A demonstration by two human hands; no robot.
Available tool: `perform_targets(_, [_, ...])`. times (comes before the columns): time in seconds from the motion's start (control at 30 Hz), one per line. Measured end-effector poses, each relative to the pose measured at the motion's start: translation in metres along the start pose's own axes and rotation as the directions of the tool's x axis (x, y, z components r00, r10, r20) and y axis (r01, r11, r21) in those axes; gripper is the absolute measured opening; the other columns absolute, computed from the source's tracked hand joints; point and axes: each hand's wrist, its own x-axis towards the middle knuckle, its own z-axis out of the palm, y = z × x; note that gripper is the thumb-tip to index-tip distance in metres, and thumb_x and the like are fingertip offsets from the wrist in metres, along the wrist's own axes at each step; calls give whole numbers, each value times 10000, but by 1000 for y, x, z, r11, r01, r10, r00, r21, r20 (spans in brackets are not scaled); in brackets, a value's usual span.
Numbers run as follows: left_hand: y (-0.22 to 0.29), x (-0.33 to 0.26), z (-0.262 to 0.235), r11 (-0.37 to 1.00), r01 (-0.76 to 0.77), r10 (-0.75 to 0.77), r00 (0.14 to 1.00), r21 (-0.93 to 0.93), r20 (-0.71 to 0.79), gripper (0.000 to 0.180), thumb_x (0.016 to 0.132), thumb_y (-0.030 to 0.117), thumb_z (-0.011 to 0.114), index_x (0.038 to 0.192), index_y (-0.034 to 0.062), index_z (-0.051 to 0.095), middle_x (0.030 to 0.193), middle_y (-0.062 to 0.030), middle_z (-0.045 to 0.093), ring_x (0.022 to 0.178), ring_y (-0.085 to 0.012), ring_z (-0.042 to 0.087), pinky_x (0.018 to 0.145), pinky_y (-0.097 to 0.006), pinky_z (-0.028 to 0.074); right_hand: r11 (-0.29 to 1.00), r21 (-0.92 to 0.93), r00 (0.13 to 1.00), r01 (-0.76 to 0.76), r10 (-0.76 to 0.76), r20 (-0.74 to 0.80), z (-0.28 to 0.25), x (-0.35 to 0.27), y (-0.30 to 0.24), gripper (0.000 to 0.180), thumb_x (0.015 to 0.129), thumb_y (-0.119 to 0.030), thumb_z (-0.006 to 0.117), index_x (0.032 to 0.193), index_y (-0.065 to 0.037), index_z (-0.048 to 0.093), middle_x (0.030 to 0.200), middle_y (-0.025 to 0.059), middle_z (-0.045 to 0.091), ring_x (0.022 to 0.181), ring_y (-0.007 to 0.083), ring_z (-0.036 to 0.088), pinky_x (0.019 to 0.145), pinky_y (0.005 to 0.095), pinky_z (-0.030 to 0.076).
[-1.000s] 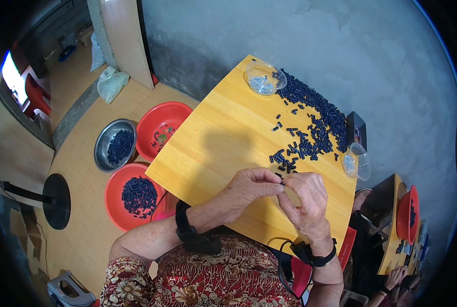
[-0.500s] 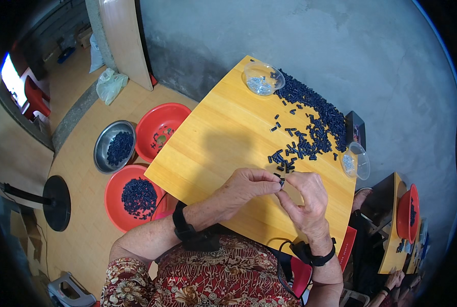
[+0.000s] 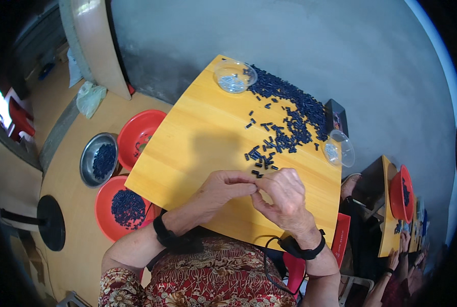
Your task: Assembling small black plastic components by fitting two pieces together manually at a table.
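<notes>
Both of my hands meet over the near part of the wooden table, fingertips touching. My left hand (image 3: 226,188) pinches thumb against forefinger; the small black part seen there half a second ago is now hidden by the fingers. From the right, my right hand (image 3: 283,198) presses its closed thumb and fingers against the left fingertips, and what they grip cannot be made out. Just beyond the fingertips lie several loose black parts (image 3: 259,165), short and tube-like. Farther back they thicken into a large black pile (image 3: 295,102) along the wall side.
Clear plastic bowls with small silvery pieces stand at the table's far corner (image 3: 235,77) and right edge (image 3: 347,148). A dark box (image 3: 336,116) sits by the pile. Red basins (image 3: 103,217) and a steel bowl (image 3: 87,174) are on the left. Another person's hands (image 3: 393,260) show at lower right.
The whole view has shifted, so the table and pile appear farther left. My hands remain together, their fingers now closed over the black part that showed between them.
</notes>
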Motion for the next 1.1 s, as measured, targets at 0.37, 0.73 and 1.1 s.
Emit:
perform_targets(0.37, [-1,2,0,998,60,-62,997,-26,-41,196,900,109,663,1062,-1,681,1003,-54,679,939,-104,613,865,-243,480,998,41,998,-51,50,26,1,-6,5,316,709,-46,754,998,-37,627,858,95,565,773,275,571,690,377,459])
perform_targets(0.73, [0,1,0,996,91,-92,995,-15,-40,188,879,109,685,1023,-12,688,962,-63,688,925,-118,620,860,-260,484,998,32,998,-51,51,23,4,-7,5,260,667,-26,746,866,-45,579,791,104,525,713,283,553,639,387,463])
perform_targets(1.1, [-8,4,-8,998,66,-65,991,5,-120,164,877,101,687,1007,2,681,943,-67,688,901,-135,640,865,-268,496,819,187,840,-543,532,109,-20,-9,81,186,856,-104,659,1001,13,655,899,70,662,765,153,604,704,295,499])
